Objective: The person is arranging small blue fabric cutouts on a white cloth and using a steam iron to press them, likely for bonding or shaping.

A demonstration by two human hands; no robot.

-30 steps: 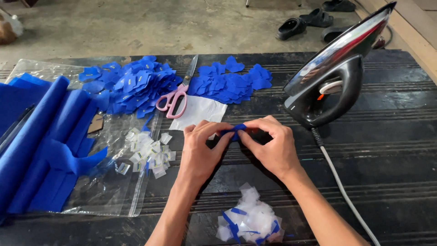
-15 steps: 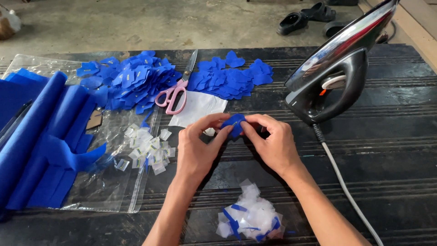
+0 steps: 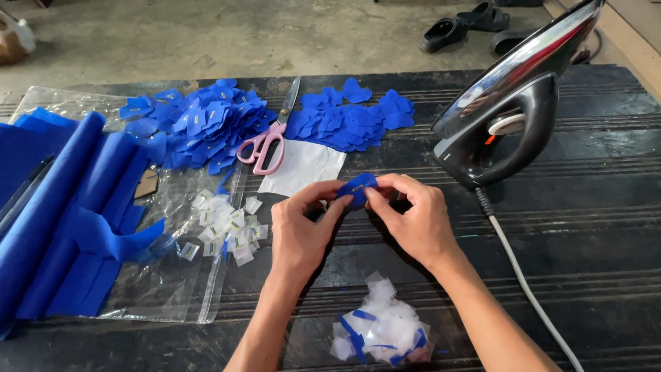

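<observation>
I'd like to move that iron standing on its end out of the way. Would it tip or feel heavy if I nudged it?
Probably heavy for its size: the iron has a thick metal soleplate and a bulky black body. It stands tilted on its heel, so a push near the top could tip it. Its cord trails across the table and might drag or snag.

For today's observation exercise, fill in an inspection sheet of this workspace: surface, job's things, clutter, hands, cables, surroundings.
Surface: dark ribbed table top.
Job's things: small blue fabric piece pinched between both hands; two piles of blue cut pieces; small white tags on a clear plastic sheet.
Clutter: pink-handled scissors, blue fabric rolls, white scrap heap, white sheet.
Hands: left hand and right hand, bare.
Cables: iron upright, its cord trailing towards the near edge.
Surroundings: concrete floor, dark sandals.
</observation>
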